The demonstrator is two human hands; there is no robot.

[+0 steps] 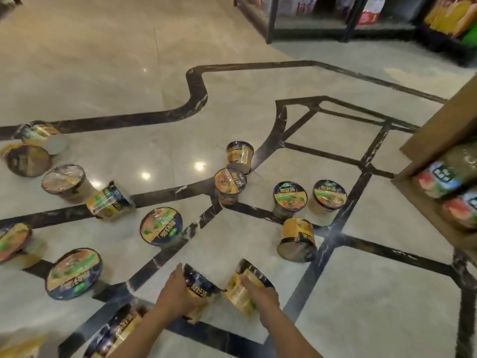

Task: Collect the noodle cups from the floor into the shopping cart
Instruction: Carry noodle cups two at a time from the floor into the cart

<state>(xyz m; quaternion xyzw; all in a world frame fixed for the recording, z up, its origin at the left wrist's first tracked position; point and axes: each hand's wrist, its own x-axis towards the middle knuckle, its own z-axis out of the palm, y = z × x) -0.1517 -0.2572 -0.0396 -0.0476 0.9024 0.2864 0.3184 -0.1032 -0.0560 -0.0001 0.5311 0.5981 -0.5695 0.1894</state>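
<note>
Several yellow and dark blue noodle cups lie scattered over the marble floor, some upright, some tipped on their sides. My left hand grips a dark blue noodle cup low in the middle of the view. Right beside it, my right hand grips a yellow noodle cup. Both held cups are tilted and sit close together just above the floor. At the right edge, a brown cardboard box holds several wrapped noodle cups. No shopping cart can be made out.
Loose cups lie nearby: a tipped cup to the right, an upright pair behind it, a lid-up cup ahead left, another cup at left. Dark store shelves with packaged goods stand at the back right.
</note>
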